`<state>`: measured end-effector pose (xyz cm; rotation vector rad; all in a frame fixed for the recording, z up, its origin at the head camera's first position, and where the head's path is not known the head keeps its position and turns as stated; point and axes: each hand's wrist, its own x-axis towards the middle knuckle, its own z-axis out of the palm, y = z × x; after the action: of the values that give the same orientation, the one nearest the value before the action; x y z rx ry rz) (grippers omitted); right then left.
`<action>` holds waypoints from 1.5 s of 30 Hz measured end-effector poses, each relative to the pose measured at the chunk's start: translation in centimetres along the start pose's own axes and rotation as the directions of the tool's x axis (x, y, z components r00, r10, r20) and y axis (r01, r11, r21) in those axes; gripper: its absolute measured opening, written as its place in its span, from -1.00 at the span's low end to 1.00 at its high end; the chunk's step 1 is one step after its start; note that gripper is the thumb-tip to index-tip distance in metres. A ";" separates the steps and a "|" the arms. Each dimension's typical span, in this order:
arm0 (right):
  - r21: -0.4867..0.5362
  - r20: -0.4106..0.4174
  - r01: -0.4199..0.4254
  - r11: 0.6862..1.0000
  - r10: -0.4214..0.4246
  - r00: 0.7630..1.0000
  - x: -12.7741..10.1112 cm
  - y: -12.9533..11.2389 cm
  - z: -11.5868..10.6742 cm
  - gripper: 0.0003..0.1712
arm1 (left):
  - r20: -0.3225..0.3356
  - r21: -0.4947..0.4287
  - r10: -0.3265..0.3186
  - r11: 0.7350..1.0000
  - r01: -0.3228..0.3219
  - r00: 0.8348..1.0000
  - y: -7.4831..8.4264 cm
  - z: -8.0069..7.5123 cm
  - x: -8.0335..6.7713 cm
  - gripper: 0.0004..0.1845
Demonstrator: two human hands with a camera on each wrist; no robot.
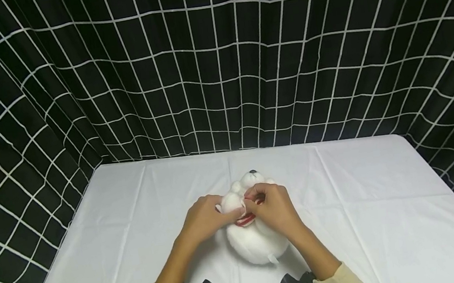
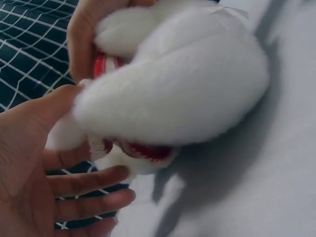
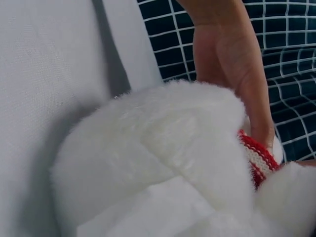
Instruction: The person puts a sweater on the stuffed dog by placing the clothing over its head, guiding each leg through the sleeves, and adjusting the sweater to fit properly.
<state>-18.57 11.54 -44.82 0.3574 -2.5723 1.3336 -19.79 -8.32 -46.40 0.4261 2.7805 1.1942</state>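
White plush toy [image 1: 257, 238] on table [image 1: 370, 218], red-and-white scarf [image 1: 246, 220] pinched between both hands' fingers [image 1: 246, 197].

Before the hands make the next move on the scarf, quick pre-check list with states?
1. Plush toy resting on the white tablecloth, away from the edges: ok.
2. Left hand on the toy at the neck: ok in the head view; the left wrist view shows its fingers straight, so a pinch on the scarf: cannot tell.
3. Right hand curled at the red-and-white scarf: ok.
4. Scarf around the toy's neck: ok.
5. Scarf knot or loose end visible: cannot tell, hidden by the hands.
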 end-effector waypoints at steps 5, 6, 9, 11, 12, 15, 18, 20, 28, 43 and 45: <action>0.022 0.016 -0.009 1.000 0.009 1.000 0.0 -0.2 -0.1 -0.96 | 0.057 -0.079 0.019 0.997 -0.015 0.998 -0.1 -0.9 0.0 -0.62; 0.031 0.023 -0.003 1.000 0.002 1.000 0.0 -0.2 0.0 -0.95 | 0.085 -0.122 0.035 0.992 -0.025 0.996 -0.2 -1.1 -0.1 -0.64; 0.067 0.049 0.023 0.998 -0.026 0.998 0.0 -0.3 -0.1 -0.94 | 0.161 -0.217 0.109 0.974 -0.073 0.981 -0.2 -1.7 -0.2 -0.47; 0.089 0.072 0.040 0.995 -0.047 0.996 0.0 -0.2 -0.1 -0.94 | 0.205 -0.232 0.168 0.965 -0.119 0.964 0.0 -1.9 -0.3 -0.34; 0.100 0.087 0.046 0.994 -0.055 0.995 0.0 -0.2 -0.2 -0.93 | 0.216 -0.219 0.196 0.964 -0.148 0.956 0.1 -1.9 -0.3 -0.30; 0.139 0.126 0.065 0.988 -0.083 0.989 0.0 -0.1 -0.6 -0.89 | 0.207 -0.157 0.260 0.960 -0.230 0.943 0.5 -1.6 -0.3 -0.24; 0.231 0.147 0.066 0.971 -0.102 0.984 0.3 -0.1 -1.5 -0.84 | 0.136 -0.073 0.267 0.963 -0.259 0.954 0.8 -1.3 -0.4 -0.22; 0.239 0.113 0.071 0.968 -0.100 0.988 0.5 0.0 -2.5 -0.84 | 0.109 -0.057 0.251 0.968 -0.246 0.962 0.9 -1.3 -0.5 -0.21; -0.103 0.223 0.086 0.991 -0.062 0.973 0.7 0.8 -7.2 -0.88 | 0.113 -0.042 0.221 0.975 -0.218 0.969 1.0 -1.6 -0.6 -0.19; -0.218 0.169 0.190 0.957 -0.154 0.974 0.3 0.1 -4.9 -0.90 | 0.009 -0.080 0.314 0.947 -0.313 0.949 1.8 -1.0 -0.5 -0.34; -0.170 0.149 0.178 0.969 -0.154 0.977 0.3 0.1 -4.9 -0.90 | 0.011 -0.094 0.312 0.946 -0.310 0.950 2.0 -0.9 -0.4 -0.39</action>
<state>-18.52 15.59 -42.03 0.6334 -2.6773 1.0404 -19.09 -7.73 -44.34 0.8926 2.6924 1.3567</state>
